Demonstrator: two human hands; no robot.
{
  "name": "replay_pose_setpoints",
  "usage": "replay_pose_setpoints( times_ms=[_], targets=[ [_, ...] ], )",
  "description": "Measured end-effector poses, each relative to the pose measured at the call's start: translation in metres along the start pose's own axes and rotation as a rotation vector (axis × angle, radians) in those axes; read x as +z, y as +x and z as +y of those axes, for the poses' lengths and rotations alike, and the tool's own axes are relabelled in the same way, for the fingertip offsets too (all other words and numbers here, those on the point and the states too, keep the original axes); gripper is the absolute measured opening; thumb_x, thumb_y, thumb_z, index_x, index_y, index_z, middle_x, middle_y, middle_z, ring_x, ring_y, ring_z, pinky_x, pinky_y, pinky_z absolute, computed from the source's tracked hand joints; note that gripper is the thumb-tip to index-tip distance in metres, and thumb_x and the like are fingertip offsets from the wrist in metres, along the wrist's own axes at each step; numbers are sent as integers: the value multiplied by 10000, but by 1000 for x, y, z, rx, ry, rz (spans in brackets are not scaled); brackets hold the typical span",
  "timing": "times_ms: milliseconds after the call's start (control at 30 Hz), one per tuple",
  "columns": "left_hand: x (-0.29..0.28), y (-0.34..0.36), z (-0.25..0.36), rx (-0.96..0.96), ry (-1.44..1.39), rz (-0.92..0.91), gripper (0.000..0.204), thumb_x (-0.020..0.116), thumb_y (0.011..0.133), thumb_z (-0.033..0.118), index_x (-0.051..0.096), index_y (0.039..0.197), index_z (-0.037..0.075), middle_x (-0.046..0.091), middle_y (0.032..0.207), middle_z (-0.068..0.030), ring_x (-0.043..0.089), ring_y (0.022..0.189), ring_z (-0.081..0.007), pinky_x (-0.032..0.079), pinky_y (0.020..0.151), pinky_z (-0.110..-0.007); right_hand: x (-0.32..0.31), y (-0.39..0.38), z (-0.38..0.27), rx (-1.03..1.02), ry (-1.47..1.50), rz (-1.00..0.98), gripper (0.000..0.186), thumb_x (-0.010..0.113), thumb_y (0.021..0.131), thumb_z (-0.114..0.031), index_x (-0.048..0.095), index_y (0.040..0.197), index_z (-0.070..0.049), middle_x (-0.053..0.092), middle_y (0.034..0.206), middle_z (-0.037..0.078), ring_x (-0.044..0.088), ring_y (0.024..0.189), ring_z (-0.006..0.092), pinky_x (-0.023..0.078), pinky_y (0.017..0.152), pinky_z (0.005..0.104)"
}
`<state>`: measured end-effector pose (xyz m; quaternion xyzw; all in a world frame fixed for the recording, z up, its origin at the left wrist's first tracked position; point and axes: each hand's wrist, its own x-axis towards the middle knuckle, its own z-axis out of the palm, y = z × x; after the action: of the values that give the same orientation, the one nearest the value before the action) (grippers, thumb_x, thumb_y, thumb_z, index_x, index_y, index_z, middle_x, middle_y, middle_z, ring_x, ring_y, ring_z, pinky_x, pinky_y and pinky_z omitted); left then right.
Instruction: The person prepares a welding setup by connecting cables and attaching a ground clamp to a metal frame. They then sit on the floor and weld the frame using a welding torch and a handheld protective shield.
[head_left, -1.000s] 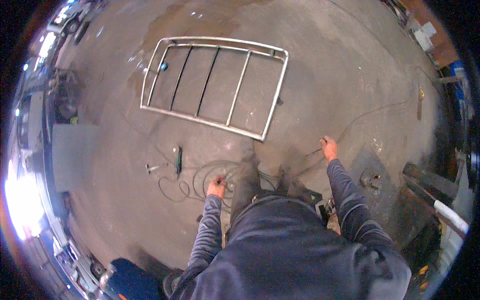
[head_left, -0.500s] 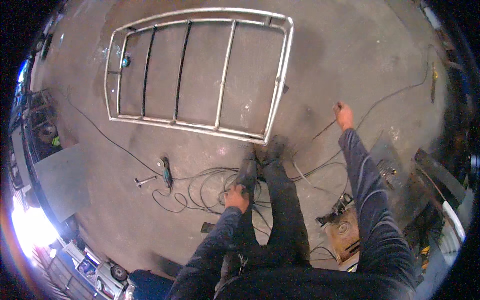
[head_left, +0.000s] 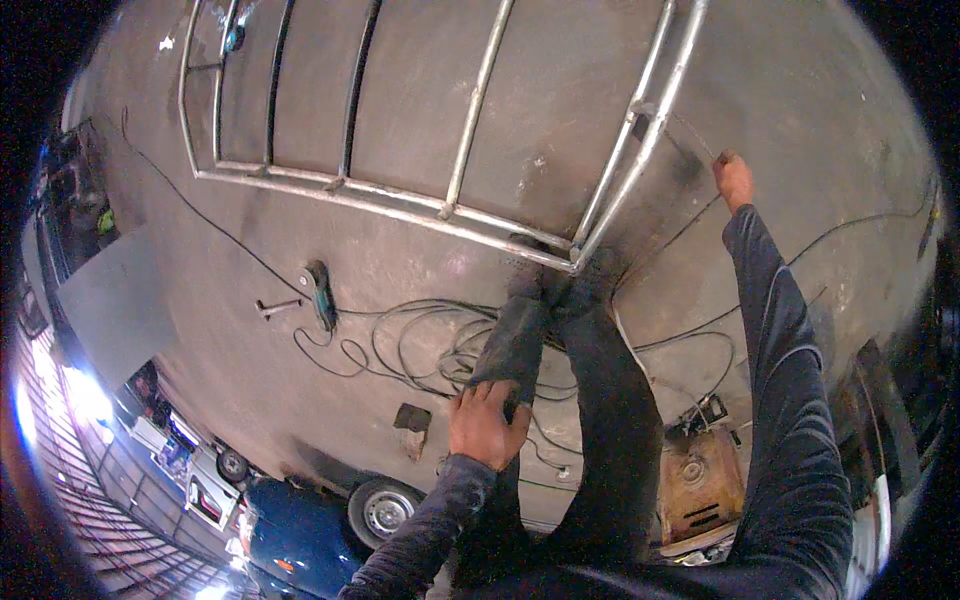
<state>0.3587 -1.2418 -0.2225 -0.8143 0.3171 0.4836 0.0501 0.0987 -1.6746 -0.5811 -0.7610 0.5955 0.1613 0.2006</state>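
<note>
Lying on the floor [head_left: 400,262], the metal frame [head_left: 481,97] appeared nearer than before, its long axis crossing the view, dipping rightward. The left hand [head_left: 487,425], thumb apart, rested over the left leg [head_left: 515,340]; the right hand [head_left: 735,180] had moved beside the frame, clasping a thin rod [head_left: 695,137] toward the right rail [head_left: 680,60].

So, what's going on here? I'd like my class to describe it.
A person stands over a metal frame on the floor, its near right corner by their feet. The right hand is held out beside the frame's right end, fingers closed on a thin strand; I can't tell whether it's rod or cable. The left hand is at the left leg. A power tool lies to the left, beside loops of cable.
</note>
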Motion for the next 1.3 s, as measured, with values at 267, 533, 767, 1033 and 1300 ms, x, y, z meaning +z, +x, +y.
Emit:
replay_pose_setpoints(
  times_ms=[267, 533, 767, 1033, 1300],
  targets=[
    [0, 0, -13, -1, -93, 29, 336, 602, 797, 314, 603, 1060, 104, 622, 1017, -142, 564, 972, -360, 404, 888, -477, 71, -43, -73, -60, 199, -208, 325, 614, 836, -257, 639, 1076, -39, 670, 979, 189, 628, 869, 326, 476, 775, 406],
    [4, -3, -17, 10, -16, 26, 332, 605, 807, 319, 602, 1082, 132, 636, 1025, -158, 580, 965, -372, 435, 874, -466, 69, -173, -22, 250, 608, -153, 353, 574, 875, -257, 608, 1128, -13, 674, 937, 163, 613, 828, 268, 475, 726, 387],
    [1, 2, -13, -85, -158, -55, 298, 594, 803, 305, 639, 1022, 107, 643, 1052, -155, 596, 1000, -346, 446, 882, -444, 1, -434, -43, 206, 839, -442, 276, 551, 900, -218, 621, 1000, 30, 657, 863, 91, 593, 755, 187, 461, 649, 341],
    [-13, -2, -79, -207, -224, -30, 348, 589, 821, 324, 650, 1060, 78, 656, 1040, -209, 609, 998, -375, 481, 841, -429, -160, -642, -36, 603, 930, -586, 274, 515, 902, -223, 649, 1043, -29, 652, 960, 122, 601, 900, 238, 475, 803, 344],
    [-56, -42, -173, -179, -468, -111, 322, 622, 795, 232, 642, 1036, 20, 669, 953, -168, 643, 876, -263, 503, 759, -363, -95, -734, 29, 122, 1092, -412, 317, 598, 850, -209, 592, 1104, -19, 638, 1023, 95, 592, 897, 187, 477, 801, 324]
  ],
)
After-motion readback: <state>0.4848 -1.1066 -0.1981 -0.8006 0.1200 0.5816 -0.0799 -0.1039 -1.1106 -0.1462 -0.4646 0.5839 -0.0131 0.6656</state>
